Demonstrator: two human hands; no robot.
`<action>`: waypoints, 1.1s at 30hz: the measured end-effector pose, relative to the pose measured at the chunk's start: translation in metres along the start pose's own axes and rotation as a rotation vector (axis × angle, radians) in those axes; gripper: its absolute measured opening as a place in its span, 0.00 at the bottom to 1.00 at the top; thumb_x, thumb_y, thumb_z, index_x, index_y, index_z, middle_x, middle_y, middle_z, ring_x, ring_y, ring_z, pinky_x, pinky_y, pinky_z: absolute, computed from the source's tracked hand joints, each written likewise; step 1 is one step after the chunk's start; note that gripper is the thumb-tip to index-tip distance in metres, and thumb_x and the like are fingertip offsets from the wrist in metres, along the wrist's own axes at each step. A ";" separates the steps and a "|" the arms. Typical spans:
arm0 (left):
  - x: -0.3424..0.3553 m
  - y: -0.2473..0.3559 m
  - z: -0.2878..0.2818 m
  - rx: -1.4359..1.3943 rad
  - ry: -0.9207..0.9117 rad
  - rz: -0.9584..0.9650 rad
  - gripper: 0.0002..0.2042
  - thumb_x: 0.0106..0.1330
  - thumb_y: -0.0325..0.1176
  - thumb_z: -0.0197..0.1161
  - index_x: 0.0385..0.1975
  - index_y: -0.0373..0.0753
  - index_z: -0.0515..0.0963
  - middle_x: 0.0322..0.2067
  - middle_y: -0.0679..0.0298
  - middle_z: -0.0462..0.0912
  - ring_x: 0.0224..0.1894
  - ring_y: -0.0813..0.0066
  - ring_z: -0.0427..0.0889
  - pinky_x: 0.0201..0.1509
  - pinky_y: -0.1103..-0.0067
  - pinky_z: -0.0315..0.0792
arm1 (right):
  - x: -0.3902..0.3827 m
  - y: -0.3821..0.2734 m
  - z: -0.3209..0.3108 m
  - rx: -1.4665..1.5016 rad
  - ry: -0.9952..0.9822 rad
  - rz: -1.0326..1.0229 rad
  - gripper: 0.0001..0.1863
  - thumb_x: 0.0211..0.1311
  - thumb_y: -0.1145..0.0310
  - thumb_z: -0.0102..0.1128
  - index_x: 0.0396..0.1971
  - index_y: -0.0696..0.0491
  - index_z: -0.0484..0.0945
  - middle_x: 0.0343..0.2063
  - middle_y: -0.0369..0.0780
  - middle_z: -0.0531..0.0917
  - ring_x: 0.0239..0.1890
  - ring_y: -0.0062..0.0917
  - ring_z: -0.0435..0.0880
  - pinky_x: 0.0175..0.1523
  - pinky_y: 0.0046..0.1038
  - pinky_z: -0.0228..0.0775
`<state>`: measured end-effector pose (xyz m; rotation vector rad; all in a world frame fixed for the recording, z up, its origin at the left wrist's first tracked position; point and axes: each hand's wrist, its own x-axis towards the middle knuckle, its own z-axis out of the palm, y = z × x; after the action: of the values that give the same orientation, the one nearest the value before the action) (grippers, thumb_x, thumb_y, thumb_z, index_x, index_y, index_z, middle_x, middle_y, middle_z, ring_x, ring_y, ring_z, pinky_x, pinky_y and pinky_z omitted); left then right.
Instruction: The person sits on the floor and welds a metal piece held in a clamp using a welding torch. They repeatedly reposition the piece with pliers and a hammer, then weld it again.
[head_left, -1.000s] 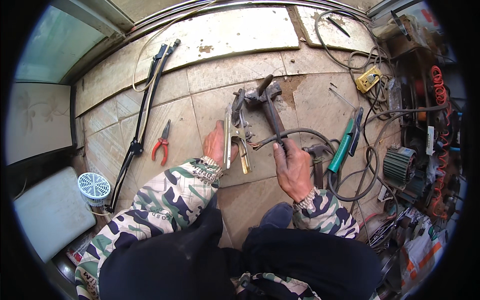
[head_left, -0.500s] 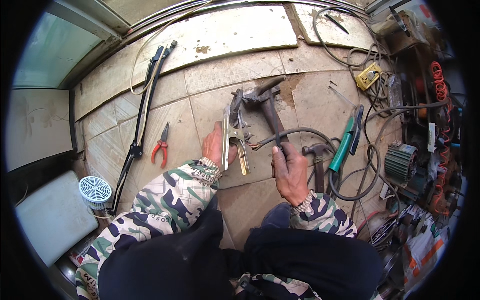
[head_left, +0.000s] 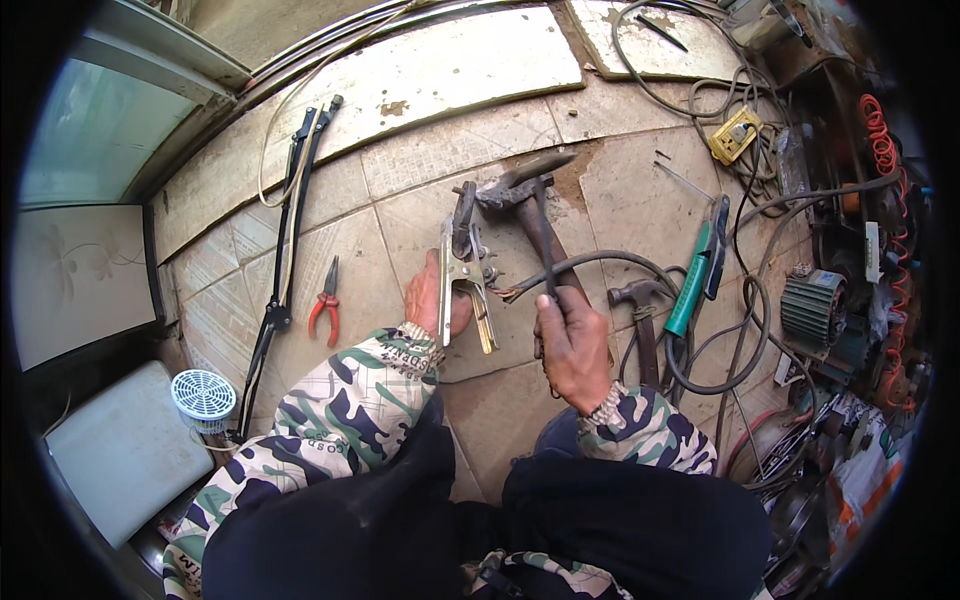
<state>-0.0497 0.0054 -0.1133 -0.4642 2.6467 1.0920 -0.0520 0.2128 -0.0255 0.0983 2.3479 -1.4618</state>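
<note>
A metal bracket (head_left: 447,285) with two bright plates and bolts is gripped along its left side by my left hand (head_left: 424,293). Its dark upper end meets a dark metal block beside the head of a large hammer (head_left: 503,192). Closed around a slim dark metal rod (head_left: 545,245), my right hand (head_left: 575,345) is just right of the bracket. The rod crosses in front of the hammer's handle, and its upper tip is by the hammer head. Whether my right fingers also touch that handle is hidden. A black cable (head_left: 605,255) with bare copper ends lies between my hands.
Red-handled pliers (head_left: 325,308) and a black folding arm (head_left: 290,230) lie left. On the right are a smaller hammer (head_left: 643,325), a green-handled tool (head_left: 690,290), looped cables, a yellow socket box (head_left: 735,136) and a finned motor (head_left: 812,310). A white round-grilled device (head_left: 203,398) stands lower left.
The whole view has shifted slightly. My right hand and the rod have moved a little left relative to the bracket. My left hand keeps its grip on the bracket.
</note>
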 end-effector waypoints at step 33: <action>0.007 -0.088 0.032 -0.187 -0.366 0.016 0.16 0.71 0.33 0.51 0.54 0.33 0.77 0.45 0.55 0.82 0.43 0.64 0.79 0.48 0.72 0.74 | -0.007 -0.004 -0.002 0.024 0.104 -0.227 0.09 0.70 0.73 0.60 0.32 0.61 0.72 0.23 0.54 0.77 0.26 0.53 0.79 0.30 0.44 0.69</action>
<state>-0.0194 -0.0317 -0.1938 -0.2472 2.2470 1.2961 -0.0470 0.2138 -0.0193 -0.0910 2.4924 -1.6258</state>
